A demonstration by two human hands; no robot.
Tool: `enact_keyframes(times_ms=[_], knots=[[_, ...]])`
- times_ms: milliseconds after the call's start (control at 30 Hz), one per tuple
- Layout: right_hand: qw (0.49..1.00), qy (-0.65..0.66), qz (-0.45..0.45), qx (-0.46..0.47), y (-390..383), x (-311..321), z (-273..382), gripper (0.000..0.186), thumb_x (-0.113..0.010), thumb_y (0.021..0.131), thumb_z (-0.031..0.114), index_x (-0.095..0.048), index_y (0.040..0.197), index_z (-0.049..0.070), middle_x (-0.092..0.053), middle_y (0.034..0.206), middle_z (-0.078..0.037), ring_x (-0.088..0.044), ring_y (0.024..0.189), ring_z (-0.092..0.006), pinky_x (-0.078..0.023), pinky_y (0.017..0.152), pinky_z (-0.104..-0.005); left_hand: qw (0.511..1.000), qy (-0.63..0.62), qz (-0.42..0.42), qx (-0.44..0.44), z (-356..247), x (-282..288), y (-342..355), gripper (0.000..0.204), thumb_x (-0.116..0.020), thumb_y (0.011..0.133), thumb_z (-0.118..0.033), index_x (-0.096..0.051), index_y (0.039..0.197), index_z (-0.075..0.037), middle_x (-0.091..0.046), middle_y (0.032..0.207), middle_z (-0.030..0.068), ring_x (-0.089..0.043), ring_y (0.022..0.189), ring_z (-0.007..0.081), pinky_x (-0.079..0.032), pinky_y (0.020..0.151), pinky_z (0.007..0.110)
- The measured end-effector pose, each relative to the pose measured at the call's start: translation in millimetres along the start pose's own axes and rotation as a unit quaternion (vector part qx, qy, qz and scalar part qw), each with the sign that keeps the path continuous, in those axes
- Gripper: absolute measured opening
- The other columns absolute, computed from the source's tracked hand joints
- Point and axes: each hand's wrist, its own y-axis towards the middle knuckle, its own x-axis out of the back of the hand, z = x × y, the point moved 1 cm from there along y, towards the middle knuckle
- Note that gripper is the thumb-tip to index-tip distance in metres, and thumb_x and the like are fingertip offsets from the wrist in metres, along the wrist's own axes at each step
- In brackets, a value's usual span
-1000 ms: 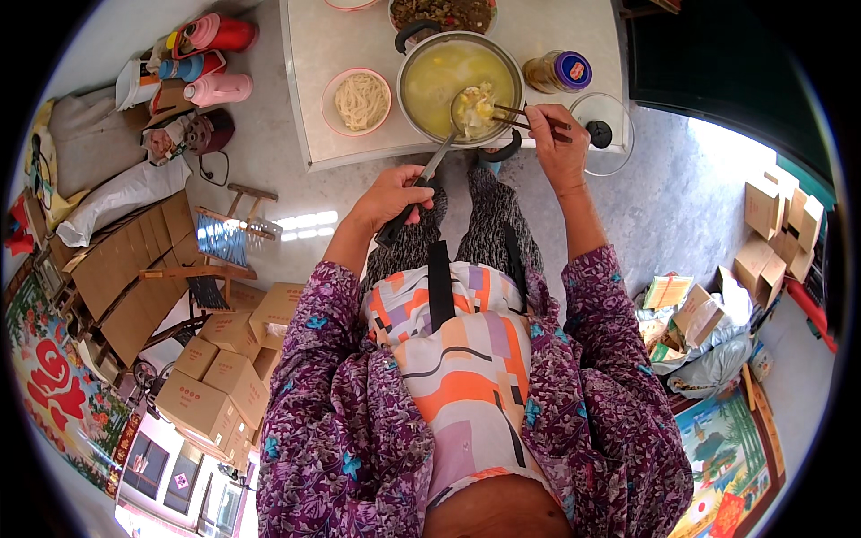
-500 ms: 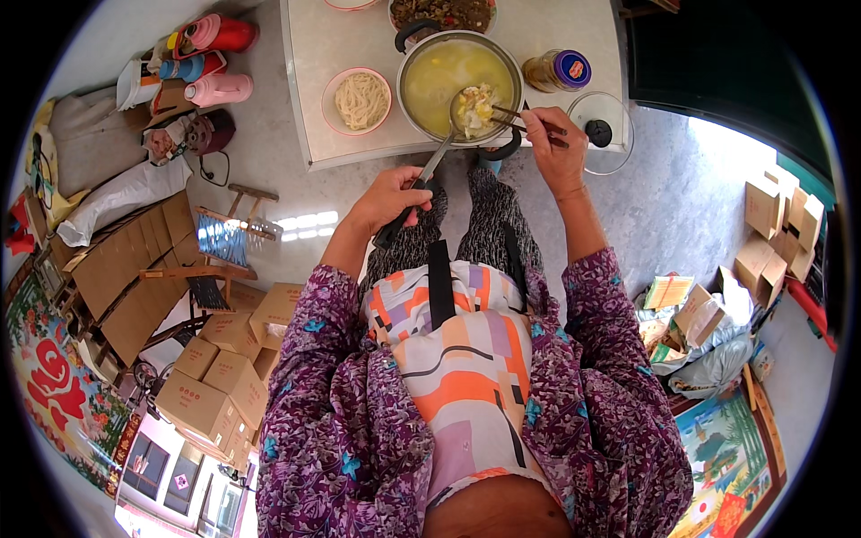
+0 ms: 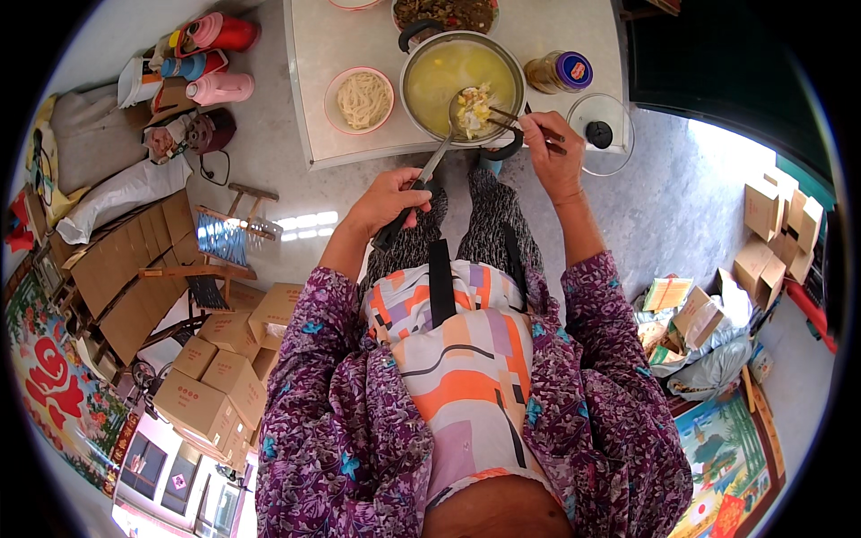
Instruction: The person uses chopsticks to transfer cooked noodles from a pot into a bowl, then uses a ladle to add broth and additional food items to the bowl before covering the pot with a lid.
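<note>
My left hand [image 3: 393, 201] grips the black handle of a metal ladle [image 3: 435, 159], its bowl full of yellow-and-white food [image 3: 475, 106] over the steel pot [image 3: 404, 92] of yellow broth. With my right hand [image 3: 553, 157] I hold dark chopsticks [image 3: 508, 117], their tips at the food in the ladle. Left of the pot sits a pink-rimmed bowl of pale noodles [image 3: 362, 100]; behind it is a plate of brown food [image 3: 444, 13]. A jar with a purple lid [image 3: 560, 72] and a glass lid with black knob [image 3: 599, 133] lie to the right.
The pale table [image 3: 317, 148] has another bowl at its far edge. Thermoses [image 3: 220, 87] stand on the floor at left, near a folding stool [image 3: 224, 238] and stacked cartons [image 3: 215, 399]. More boxes [image 3: 762, 206] and bags [image 3: 713, 368] are at right.
My right hand and the chopsticks have shifted slightly, and the food in the ladle sits a little differently. My left hand is nearly still.
</note>
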Motion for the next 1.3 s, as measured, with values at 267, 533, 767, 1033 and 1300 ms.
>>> enact_keyframes(times_ms=[267, 533, 767, 1033, 1300], knots=[[0.998, -0.021, -0.009, 0.06, 0.5, -3.5, -4.4, 0.01, -0.065, 0.087, 0.009, -0.063, 0.087, -0.001, -0.059, 0.073, -0.002, -0.056, 0.063, -0.0064, -0.044, 0.055, -0.0199, 0.999, -0.048, 0.009, 0.006, 4.9, 2.1, -3.1, 0.038, -0.062, 0.083, -0.009, -0.052, 0.118, 0.001, -0.062, 0.075, 0.0079, -0.053, 0.046, 0.0091, -0.042, 0.043, 0.021], [0.997, -0.01, -0.021, 0.07, 1.0, -3.7, 6.2, 0.009, -0.068, 0.083, 0.01, -0.066, 0.086, 0.002, -0.062, 0.074, -0.006, -0.06, 0.061, -0.0108, -0.048, 0.056, -0.0227, 0.997, -0.076, 0.008, -0.017, 10.3, 1.1, -9.0, 0.038, -0.06, 0.086, -0.01, -0.054, 0.123, -0.002, -0.062, 0.078, 0.0075, -0.051, 0.047, 0.008, -0.04, 0.045, 0.019], [0.995, 0.026, -0.017, 0.09, 2.3, -6.7, 21.0, 0.006, -0.067, 0.084, 0.007, -0.065, 0.087, 0.002, -0.06, 0.075, -0.005, -0.057, 0.062, -0.0097, -0.046, 0.056, -0.0212, 0.994, -0.099, 0.006, -0.049, 12.3, 3.3, -16.6, 0.042, -0.06, 0.087, -0.011, -0.051, 0.126, -0.001, -0.061, 0.078, 0.0076, -0.051, 0.047, 0.0081, -0.04, 0.045, 0.019], [0.993, 0.009, -0.008, 0.116, 2.3, -10.4, 25.2, 0.007, -0.067, 0.083, 0.007, -0.065, 0.087, 0.001, -0.06, 0.075, -0.006, -0.057, 0.062, -0.0107, -0.046, 0.056, -0.022, 0.993, -0.105, 0.0, -0.059, 12.1, 5.1, -21.5, 0.042, -0.059, 0.087, -0.01, -0.05, 0.127, 0.0, -0.061, 0.079, 0.0075, -0.051, 0.049, 0.0078, -0.041, 0.046, 0.018], [0.989, 0.011, -0.013, 0.149, 2.8, -9.5, 38.3, 0.006, -0.067, 0.083, 0.004, -0.065, 0.086, 0.0, -0.061, 0.075, -0.008, -0.058, 0.061, -0.0142, -0.046, 0.055, -0.0239, 0.989, -0.126, -0.003, -0.074, 2.8, 6.0, -37.6, 0.041, -0.06, 0.086, -0.009, -0.051, 0.125, 0.0, -0.061, 0.079, 0.0081, -0.051, 0.048, 0.008, -0.04, 0.047, 0.019]])
